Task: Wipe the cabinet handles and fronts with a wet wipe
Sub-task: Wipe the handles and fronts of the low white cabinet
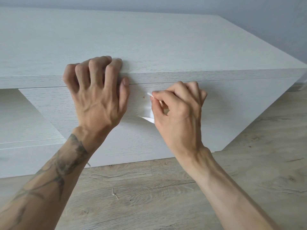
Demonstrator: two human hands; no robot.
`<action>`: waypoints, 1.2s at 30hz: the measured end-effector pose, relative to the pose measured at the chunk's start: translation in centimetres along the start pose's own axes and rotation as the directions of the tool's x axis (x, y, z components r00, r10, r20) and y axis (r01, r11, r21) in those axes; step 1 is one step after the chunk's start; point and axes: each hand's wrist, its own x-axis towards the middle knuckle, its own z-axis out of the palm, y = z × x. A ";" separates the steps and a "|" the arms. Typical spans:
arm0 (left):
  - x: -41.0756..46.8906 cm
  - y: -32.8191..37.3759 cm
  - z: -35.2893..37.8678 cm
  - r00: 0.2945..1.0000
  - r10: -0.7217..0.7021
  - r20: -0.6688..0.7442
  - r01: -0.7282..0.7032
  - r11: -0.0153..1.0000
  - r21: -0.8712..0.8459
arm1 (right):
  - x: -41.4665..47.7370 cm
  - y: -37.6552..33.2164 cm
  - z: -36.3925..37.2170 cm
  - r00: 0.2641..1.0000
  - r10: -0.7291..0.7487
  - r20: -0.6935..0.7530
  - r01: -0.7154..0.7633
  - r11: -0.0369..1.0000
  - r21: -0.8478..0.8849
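A low white wood-grain cabinet (166, 47) fills the upper part of the head view. Its drawer front (232, 105) faces me, with no separate handle visible. My left hand (98, 93) rests on the cabinet's top front edge, fingers curled over the top and thumb at the seam above the drawer. My right hand (177, 113) is pinched on a white wet wipe (149, 114) and presses it against the drawer front. A small reddish spot (143, 97) shows on the front, just left of the wipe.
An open recess (16, 110) lies to the left of the drawer front. Light wood-plank floor (166, 196) runs below and to the right of the cabinet. A grey wall (265, 10) stands behind it.
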 end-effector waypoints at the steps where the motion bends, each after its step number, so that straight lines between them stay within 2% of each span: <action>1: 0.0 0.0 0.0 1.000 0.001 0.003 -0.001 1.000 -0.004 | 0.0 -0.1 0.0 1.000 0.006 -0.005 -0.006 1.000 0.000; 7: 0.0 -0.3 -0.1 1.000 0.005 0.015 -0.005 1.000 -0.013 | -0.7 2.7 -2.4 0.990 -0.143 0.012 0.143 0.989 0.024; 12: 0.0 -0.2 -0.2 1.000 0.006 0.020 -0.006 1.000 -0.017 | -0.2 7.6 -5.7 0.984 -0.163 0.069 0.164 0.986 -0.011; 20: 0.0 -0.2 -0.3 1.000 0.005 0.030 -0.005 1.000 -0.015 | -0.4 8.8 -6.5 0.996 -0.003 0.092 -0.007 0.995 0.103; 24: 0.1 -0.2 -0.5 0.999 0.002 0.041 -0.001 1.000 -0.023 | -0.6 8.7 -6.4 0.970 0.183 0.161 -0.221 0.939 0.263; 28: 0.1 0.0 -0.6 0.998 0.004 0.056 -0.002 0.999 -0.033 | -0.1 9.1 -6.4 0.946 0.260 0.194 -0.314 0.884 0.345; 33: 0.1 0.0 -0.7 0.998 -0.002 0.070 0.005 0.999 -0.040 | -0.6 8.7 -6.4 0.946 0.250 0.205 -0.305 0.902 0.307; 36: 0.1 0.1 -0.8 0.997 -0.008 0.080 0.011 0.999 -0.042 | -0.9 7.9 -6.3 0.975 0.186 0.121 -0.211 0.947 0.243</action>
